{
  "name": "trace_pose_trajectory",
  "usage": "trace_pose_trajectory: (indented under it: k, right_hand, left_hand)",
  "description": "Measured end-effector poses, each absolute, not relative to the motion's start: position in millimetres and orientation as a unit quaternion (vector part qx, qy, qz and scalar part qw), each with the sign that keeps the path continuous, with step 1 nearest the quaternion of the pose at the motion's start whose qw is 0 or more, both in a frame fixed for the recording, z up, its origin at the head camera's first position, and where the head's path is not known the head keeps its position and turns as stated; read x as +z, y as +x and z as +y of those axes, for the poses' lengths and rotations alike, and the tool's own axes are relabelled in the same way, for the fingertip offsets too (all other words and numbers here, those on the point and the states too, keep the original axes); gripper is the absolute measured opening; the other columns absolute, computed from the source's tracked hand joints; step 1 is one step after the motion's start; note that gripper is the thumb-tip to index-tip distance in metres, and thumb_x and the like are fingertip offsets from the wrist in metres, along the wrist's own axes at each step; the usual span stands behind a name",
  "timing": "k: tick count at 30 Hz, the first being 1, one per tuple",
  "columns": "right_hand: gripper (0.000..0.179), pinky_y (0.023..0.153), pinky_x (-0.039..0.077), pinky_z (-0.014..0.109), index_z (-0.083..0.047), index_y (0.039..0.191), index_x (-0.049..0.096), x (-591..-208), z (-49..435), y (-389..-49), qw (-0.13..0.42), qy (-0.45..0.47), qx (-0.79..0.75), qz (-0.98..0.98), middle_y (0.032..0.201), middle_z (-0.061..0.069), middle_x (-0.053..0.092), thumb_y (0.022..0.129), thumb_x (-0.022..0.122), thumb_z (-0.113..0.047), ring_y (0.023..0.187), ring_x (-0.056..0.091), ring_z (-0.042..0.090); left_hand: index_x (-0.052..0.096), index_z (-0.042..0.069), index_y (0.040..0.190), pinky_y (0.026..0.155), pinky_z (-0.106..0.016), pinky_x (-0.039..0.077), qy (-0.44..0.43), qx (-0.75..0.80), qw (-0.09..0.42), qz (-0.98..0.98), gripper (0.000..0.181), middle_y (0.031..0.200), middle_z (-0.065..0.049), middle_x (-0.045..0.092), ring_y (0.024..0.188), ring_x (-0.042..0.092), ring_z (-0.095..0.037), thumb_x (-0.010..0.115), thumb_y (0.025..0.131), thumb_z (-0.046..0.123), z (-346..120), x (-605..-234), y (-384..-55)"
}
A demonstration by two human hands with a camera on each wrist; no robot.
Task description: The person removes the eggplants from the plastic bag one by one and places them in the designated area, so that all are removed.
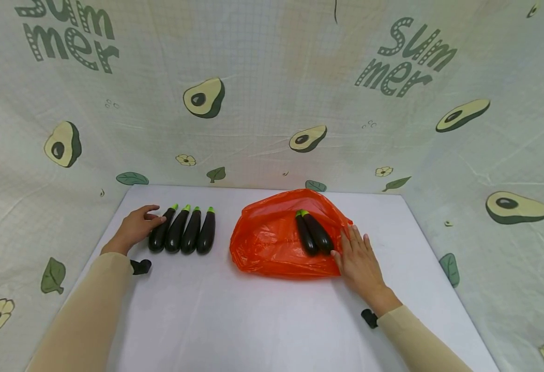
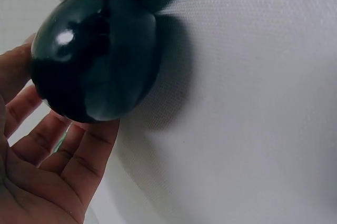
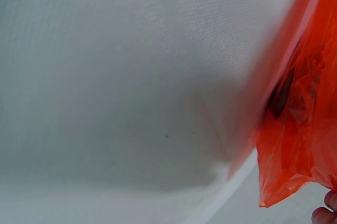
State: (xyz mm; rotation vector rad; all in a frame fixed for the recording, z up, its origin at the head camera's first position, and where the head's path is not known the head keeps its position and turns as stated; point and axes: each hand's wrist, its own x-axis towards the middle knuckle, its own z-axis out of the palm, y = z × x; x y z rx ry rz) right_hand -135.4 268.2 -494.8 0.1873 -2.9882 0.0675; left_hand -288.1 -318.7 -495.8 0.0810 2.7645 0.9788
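Note:
My left hand [image 1: 134, 227] reaches over the leftmost eggplant [image 1: 157, 237], its thumb lying on the dark skin. In the left wrist view this eggplant [image 2: 95, 58] shows its rounded end, with my relaxed fingers [image 2: 89, 155] along its side and their tips partly hidden. Beside it, more eggplants [image 1: 190, 232] lie in a row, green stems pointing away from me. My right hand [image 1: 359, 261] rests with spread fingers on the right edge of a red plastic bag [image 1: 267, 232]. Two eggplants [image 1: 316, 232] lie together on the bag, close to that hand's thumb.
A white table [image 1: 235, 320] lies under everything. Behind and around it hangs a pale cloth [image 1: 253, 103] printed with avocados, leaves and lettering. Dark straps [image 1: 369, 318] show at both wrists. In the right wrist view, the bag [image 3: 295, 145] hangs at the right side.

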Motion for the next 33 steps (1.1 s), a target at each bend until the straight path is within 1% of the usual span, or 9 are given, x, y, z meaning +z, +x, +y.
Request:
trace_pose_trajectory:
  k: [3,5,9,14,16,21,24,28,33]
  right_hand:
    - [0.076,0.128,0.017,0.064,0.007,0.161,0.032,-494.7,267.9,-135.2,0.072,0.061,0.023,-0.995,0.169,0.03,0.026,0.106,0.061,-0.036,0.159,0.022,0.047]
    - [0.076,0.128,0.018,0.064,0.007,0.161,0.032,-494.5,267.4,-134.9,0.072,0.061,0.023,-0.995,0.169,0.03,0.026,0.106,0.061,-0.036,0.158,0.023,0.048]
    - [0.076,0.128,0.018,0.064,0.007,0.161,0.033,-494.3,267.1,-134.4,0.075,0.063,0.023,-0.995,0.169,0.03,0.027,0.106,0.061,-0.036,0.158,0.023,0.048]
    - [0.075,0.128,0.02,0.064,0.007,0.16,0.033,-494.0,267.7,-134.3,0.077,0.064,0.017,-0.995,0.168,0.031,0.028,0.106,0.062,-0.036,0.158,0.024,0.048]
    - [0.075,0.128,0.021,0.064,0.007,0.16,0.033,-493.7,267.8,-134.5,0.079,0.065,0.015,-0.995,0.168,0.031,0.028,0.106,0.062,-0.036,0.158,0.024,0.048]
    - [0.074,0.127,0.02,0.064,0.009,0.159,0.035,-493.5,267.9,-136.3,0.092,0.073,0.021,-0.993,0.167,0.032,0.031,0.105,0.062,-0.034,0.156,0.027,0.049]
    - [0.072,0.127,0.021,0.065,0.01,0.158,0.036,-493.5,268.2,-137.1,0.101,0.079,0.025,-0.991,0.166,0.032,0.032,0.105,0.063,-0.032,0.156,0.028,0.05]
    - [0.073,0.127,0.021,0.065,0.01,0.158,0.036,-493.6,268.6,-137.0,0.101,0.08,0.025,-0.991,0.166,0.032,0.032,0.105,0.063,-0.033,0.156,0.028,0.05]
    - [0.072,0.127,0.022,0.064,0.01,0.157,0.037,-492.9,269.4,-136.8,0.101,0.083,0.026,-0.991,0.165,0.033,0.033,0.105,0.063,-0.033,0.156,0.028,0.05]
  left_hand:
    - [0.035,-0.003,0.159,0.109,-0.067,0.044,0.027,0.327,0.102,0.939,0.072,0.147,-0.038,0.052,0.132,0.053,-0.053,0.055,0.109,0.045,-319.0,-496.3,-287.9]
    - [0.035,-0.003,0.159,0.109,-0.067,0.044,0.024,0.326,0.102,0.939,0.073,0.147,-0.039,0.051,0.132,0.053,-0.053,0.054,0.109,0.047,-319.5,-495.6,-286.9]
    - [0.034,-0.003,0.16,0.107,-0.066,0.046,0.017,0.327,0.102,0.939,0.073,0.147,-0.039,0.05,0.125,0.059,-0.049,0.049,0.11,0.049,-320.7,-494.7,-285.0]
    - [0.035,-0.001,0.16,0.099,-0.06,0.052,0.015,0.327,0.091,0.941,0.07,0.147,-0.037,0.051,0.116,0.065,-0.045,0.046,0.111,0.048,-320.3,-491.4,-285.0]
    - [0.036,0.0,0.16,0.099,-0.061,0.052,0.015,0.327,0.085,0.941,0.068,0.148,-0.035,0.051,0.119,0.063,-0.046,0.047,0.111,0.047,-318.8,-488.4,-285.7]
    - [0.038,0.003,0.16,0.107,-0.066,0.046,0.02,0.332,0.082,0.939,0.065,0.15,-0.033,0.051,0.134,0.052,-0.05,0.049,0.111,0.045,-309.9,-476.8,-284.7]
    - [0.038,0.004,0.16,0.11,-0.066,0.046,0.029,0.341,0.081,0.936,0.063,0.15,-0.032,0.051,0.138,0.05,-0.05,0.05,0.112,0.042,-302.8,-470.3,-282.4]
    - [0.04,0.005,0.16,0.111,-0.066,0.046,0.041,0.351,0.076,0.932,0.061,0.15,-0.03,0.052,0.141,0.048,-0.05,0.051,0.111,0.041,-291.3,-462.3,-278.1]
    - [0.042,0.008,0.16,0.109,-0.064,0.047,0.062,0.363,0.061,0.928,0.059,0.149,-0.027,0.055,0.138,0.052,-0.047,0.053,0.111,0.039,-270.8,-452.1,-271.0]
